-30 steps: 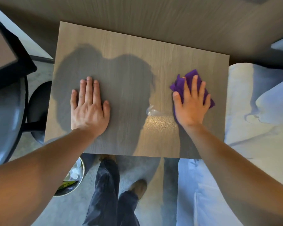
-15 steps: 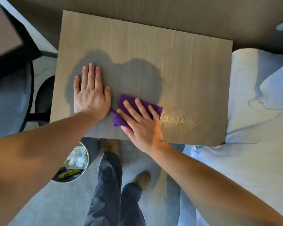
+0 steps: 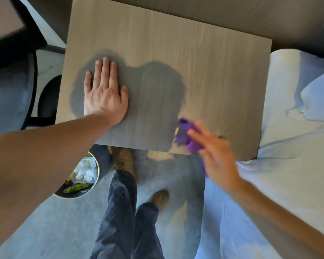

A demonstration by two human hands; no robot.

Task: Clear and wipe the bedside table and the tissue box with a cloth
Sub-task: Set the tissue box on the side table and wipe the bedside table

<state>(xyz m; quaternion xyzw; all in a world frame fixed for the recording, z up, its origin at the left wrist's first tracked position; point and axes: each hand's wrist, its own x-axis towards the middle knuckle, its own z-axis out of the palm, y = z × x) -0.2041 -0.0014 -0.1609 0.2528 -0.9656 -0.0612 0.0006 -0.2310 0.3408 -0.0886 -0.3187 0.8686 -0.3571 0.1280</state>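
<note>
Wiping the surface [image 3: 176,53] at its near right edge with the cloth [image 3: 188,139].

We hold the purple cloth bunched under the blurred right hand [image 3: 217,156], fingers loosely curled on it; the left hand [image 3: 105,94] lies flat and released, bracing. We judge overlapping strokes with even pressure serve best. No tissue box shows; no writing is readable.

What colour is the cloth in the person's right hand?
Purple. The cloth shows, slightly blurred, in the head view, at the table's near edge.
</note>
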